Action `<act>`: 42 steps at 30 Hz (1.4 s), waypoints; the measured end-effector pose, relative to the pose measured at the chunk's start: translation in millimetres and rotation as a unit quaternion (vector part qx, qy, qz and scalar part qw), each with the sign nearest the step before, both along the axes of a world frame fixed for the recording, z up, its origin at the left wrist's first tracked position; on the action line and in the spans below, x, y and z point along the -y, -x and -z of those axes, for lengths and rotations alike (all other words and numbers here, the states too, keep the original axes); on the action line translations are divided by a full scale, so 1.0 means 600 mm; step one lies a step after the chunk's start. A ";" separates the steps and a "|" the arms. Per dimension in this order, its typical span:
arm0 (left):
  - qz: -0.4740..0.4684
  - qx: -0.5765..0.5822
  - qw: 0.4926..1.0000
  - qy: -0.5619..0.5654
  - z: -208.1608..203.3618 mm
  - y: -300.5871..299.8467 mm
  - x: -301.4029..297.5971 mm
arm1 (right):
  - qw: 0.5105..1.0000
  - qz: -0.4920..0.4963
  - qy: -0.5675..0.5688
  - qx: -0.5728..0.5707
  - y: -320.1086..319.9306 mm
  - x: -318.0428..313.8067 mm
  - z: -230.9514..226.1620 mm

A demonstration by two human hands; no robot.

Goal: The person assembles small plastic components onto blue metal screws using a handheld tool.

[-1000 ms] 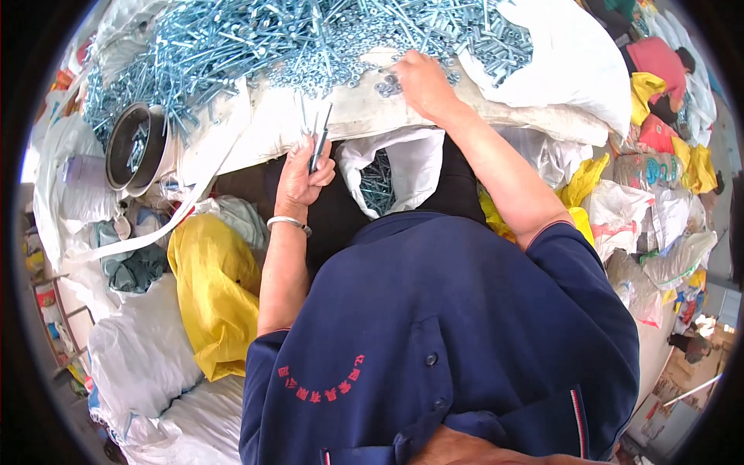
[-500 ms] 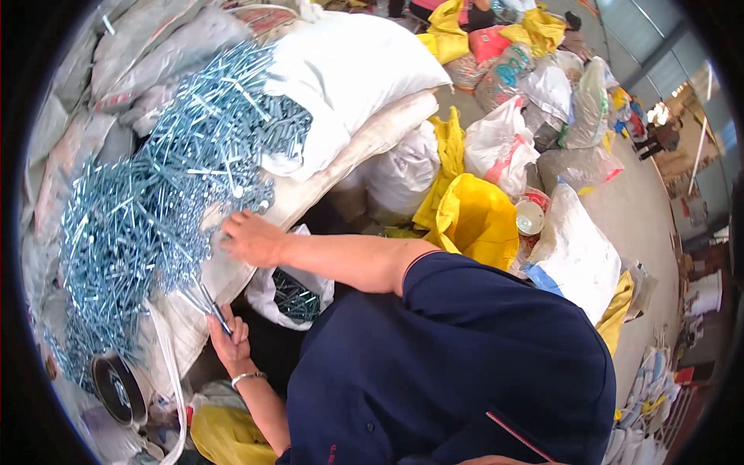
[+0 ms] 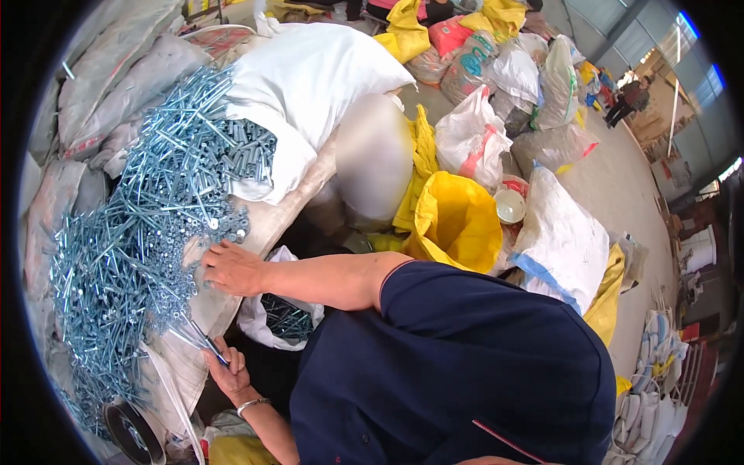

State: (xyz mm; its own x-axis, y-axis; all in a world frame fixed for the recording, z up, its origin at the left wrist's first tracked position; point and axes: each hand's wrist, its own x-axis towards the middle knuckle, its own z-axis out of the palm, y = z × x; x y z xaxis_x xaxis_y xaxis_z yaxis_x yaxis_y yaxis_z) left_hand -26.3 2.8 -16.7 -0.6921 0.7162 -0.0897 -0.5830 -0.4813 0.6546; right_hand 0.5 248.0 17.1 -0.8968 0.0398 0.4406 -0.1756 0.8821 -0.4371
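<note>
At lower left of the frame, a person's left hand (image 3: 229,370) grips several long bolts (image 3: 211,346). Above it, the right hand (image 3: 232,269), half curled, rests beside a large metal pile (image 3: 116,267) filling the left side; whether it holds anything is unclear.

Bolts (image 3: 101,287): heaped on the worktop (image 3: 213,314), left
Tubes (image 3: 252,147): at the mouth of the large sack (image 3: 325,66), beyond the nuts (image 3: 194,225)
Small bag (image 3: 252,318): beside the worktop, bolts in it
Open sack (image 3: 473,205): farther right
</note>
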 end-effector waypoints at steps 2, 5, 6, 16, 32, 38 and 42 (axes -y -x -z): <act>0.003 -0.005 1.000 -0.004 0.005 0.003 0.003 | 1.000 0.011 0.003 0.012 0.001 -0.002 0.001; 0.014 -0.011 1.000 -0.011 0.006 0.006 -0.001 | 0.999 0.028 -0.029 -0.006 0.007 -0.009 0.016; -0.002 -0.005 1.000 0.001 0.008 0.007 0.007 | 0.999 0.021 -0.037 -0.004 0.013 -0.002 0.016; -0.002 -0.009 1.000 0.005 0.017 0.020 0.020 | 0.995 0.027 -0.032 -0.094 0.023 -0.004 0.037; -0.119 0.048 0.986 0.103 0.003 0.006 0.019 | 0.983 0.028 -0.029 -0.177 0.050 0.010 0.080; -0.036 0.127 0.991 -0.003 0.021 0.008 0.004 | 0.995 0.015 0.008 -0.101 0.022 -0.037 0.055; -0.017 0.038 0.998 -0.049 -0.016 0.000 0.007 | 0.979 -0.006 0.164 -0.119 0.013 -0.023 0.009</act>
State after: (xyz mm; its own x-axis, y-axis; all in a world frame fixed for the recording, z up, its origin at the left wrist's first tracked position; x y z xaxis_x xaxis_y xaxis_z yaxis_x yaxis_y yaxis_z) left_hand -26.6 -1.4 -7.3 -0.7105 0.6998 -0.0736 -0.6112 -0.5619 0.5574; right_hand -7.2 262.0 11.5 -0.7717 0.2050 0.6020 -0.3155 0.6985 -0.6422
